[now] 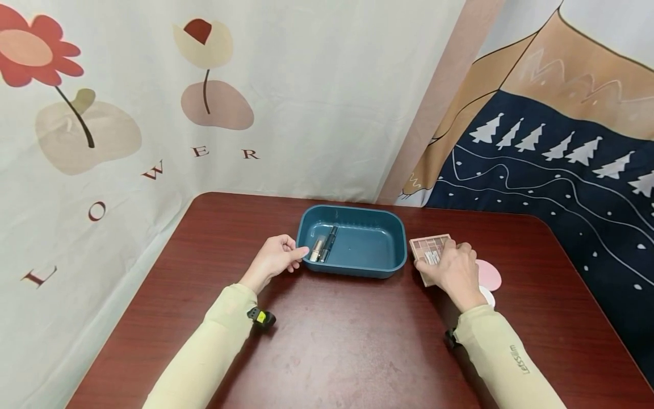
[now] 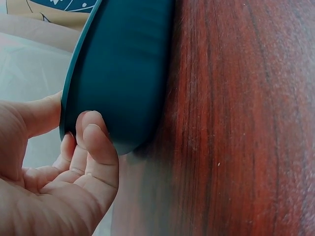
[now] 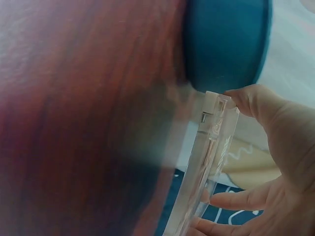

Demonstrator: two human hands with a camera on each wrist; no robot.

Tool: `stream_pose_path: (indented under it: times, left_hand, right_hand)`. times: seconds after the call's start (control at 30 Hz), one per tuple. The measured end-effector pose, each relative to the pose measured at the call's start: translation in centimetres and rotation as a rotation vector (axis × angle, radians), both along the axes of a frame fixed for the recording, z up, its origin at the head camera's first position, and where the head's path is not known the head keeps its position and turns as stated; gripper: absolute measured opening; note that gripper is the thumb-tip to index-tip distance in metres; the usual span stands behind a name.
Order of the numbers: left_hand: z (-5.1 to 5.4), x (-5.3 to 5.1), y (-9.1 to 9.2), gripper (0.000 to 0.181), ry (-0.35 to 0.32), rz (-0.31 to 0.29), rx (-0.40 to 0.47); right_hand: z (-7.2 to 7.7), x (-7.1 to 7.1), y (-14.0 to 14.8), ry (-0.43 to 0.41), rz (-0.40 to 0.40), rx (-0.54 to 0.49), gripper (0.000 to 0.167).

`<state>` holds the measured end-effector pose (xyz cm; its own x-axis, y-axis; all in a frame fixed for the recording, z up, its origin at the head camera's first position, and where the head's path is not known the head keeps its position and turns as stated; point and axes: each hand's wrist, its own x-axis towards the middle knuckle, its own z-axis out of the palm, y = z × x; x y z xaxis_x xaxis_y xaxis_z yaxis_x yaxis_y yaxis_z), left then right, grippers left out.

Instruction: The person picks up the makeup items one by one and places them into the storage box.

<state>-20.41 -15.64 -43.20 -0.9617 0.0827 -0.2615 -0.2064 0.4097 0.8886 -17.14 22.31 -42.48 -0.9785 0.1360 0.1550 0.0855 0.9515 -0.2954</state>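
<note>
A blue-green basin stands near the table's back edge, with a dark tube and a clear-and-gold tube lying at its left end. The left hand pinches the basin's left front rim; the left wrist view shows its thumb inside and curled fingers against the outer wall. To the right of the basin, the right hand grips a flat makeup palette. In the right wrist view the palette is seen edge-on, thumb at one end and fingers along its far part.
A pink round item and a white round item lie beside the right hand, partly hidden by it. Printed curtains hang behind the dark red table and along its left and right sides.
</note>
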Motion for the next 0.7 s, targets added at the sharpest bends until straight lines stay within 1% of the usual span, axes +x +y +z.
stream_pose_path:
  times: [0.1, 0.27, 0.53, 0.7]
  left_hand:
    - [0.1, 0.0, 0.1, 0.026, 0.001, 0.002, 0.02]
    - [0.0, 0.0, 0.1, 0.027, 0.014, -0.003, 0.023]
    - [0.0, 0.0, 0.1, 0.027, 0.015, 0.004, -0.003]
    - [0.1, 0.0, 0.1, 0.027, 0.013, 0.002, -0.005]
  right_hand:
    - [0.5, 0.1, -0.2, 0.013, 0.015, -0.003, 0.088]
    - [1.4, 0.2, -0.5, 0.028, 0.034, -0.007, 0.09]
    - [2.6, 0.3, -1.0, 0.106, 0.089, 0.002, 0.081]
    - [3.3, 0.1, -1.4, 0.093, 0.11, -0.002, 0.084]
